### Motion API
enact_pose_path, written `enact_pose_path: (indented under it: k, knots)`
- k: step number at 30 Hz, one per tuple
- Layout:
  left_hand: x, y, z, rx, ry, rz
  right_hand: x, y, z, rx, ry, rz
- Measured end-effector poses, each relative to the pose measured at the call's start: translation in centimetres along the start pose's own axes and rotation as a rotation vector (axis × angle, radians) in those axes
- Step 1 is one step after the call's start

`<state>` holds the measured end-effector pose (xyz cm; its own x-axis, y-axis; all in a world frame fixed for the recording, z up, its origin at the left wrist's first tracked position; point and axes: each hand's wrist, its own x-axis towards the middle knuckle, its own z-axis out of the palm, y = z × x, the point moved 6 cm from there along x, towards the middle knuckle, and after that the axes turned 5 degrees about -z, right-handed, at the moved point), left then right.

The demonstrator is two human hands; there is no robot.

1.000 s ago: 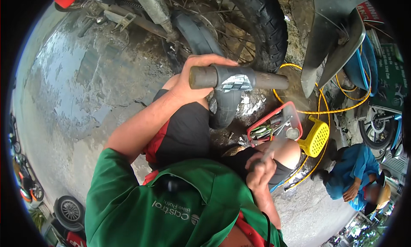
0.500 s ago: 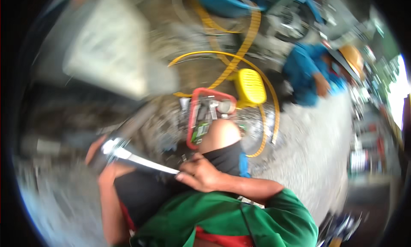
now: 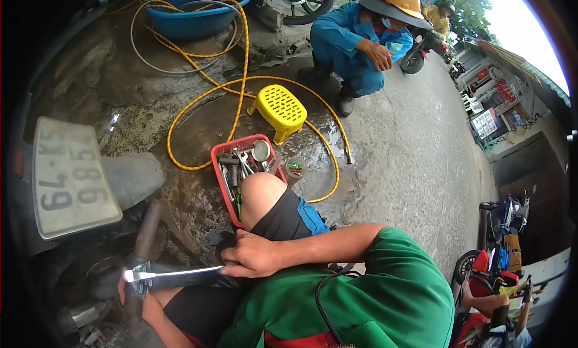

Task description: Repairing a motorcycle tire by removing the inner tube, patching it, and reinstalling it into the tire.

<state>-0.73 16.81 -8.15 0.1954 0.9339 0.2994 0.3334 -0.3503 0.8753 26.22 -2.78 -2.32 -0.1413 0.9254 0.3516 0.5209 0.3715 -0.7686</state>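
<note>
Basket [image 3: 239,142] w/ tools [image 3: 233,169], tub [image 3: 291,178] w/ bits [image 3: 294,165]; R hand [image 3: 253,254] clenched on metal bar [image 3: 180,272], L hand [image 3: 150,301] round pipe [image 3: 147,232]

The person wears a green short-sleeved shirt [image 3: 400,282], red trim [image 3: 295,338] and a black cord [image 3: 317,297] on it, black shorts [image 3: 282,220] beyond the shirt.

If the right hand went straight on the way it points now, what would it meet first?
Beyond the metal tool it grips, the right hand would likely first meet the dark band around the pipe, though this one view leaves the depth between them unclear.
</note>
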Motion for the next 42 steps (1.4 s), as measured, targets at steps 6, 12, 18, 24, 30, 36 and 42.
enact_pose_path:
  k: [6, 12, 18, 24, 30, 36, 42]
  knots:
    - [-0.4, -0.7, -0.6, 0.031, 0.026, -0.023, 0.4, -0.5, 0.4, 0.080, 0.055, -0.035]
    - [-0.5, -2.6, -0.8, -0.075, 0.013, -0.021, 0.6, 0.1, 1.1, -0.136, -0.230, 0.150]
    - [-0.1, -1.2, 0.2, -0.037, 0.037, 0.001, 0.8, 0.0, 1.5, -0.206, -0.272, 0.165]
    - [0.1, 1.8, -0.1, 0.246, -0.001, 0.011, 0.4, -1.6, 1.4, 0.061, 0.041, -0.087]
    - [0.2, 1.3, -0.4, -0.297, 0.060, -0.087, 1.6, -0.5, 3.6, -0.035, -0.078, 0.090]
    - [0.8, 1.2, -0.4, -0.431, 0.021, -0.171, 1.9, -0.8, 4.9, 0.109, -0.125, 0.047]
    - [0.7, 1.1, -0.1, -0.331, 0.002, -0.139, 1.9, -0.3, 3.4, 0.106, 0.078, -0.115]
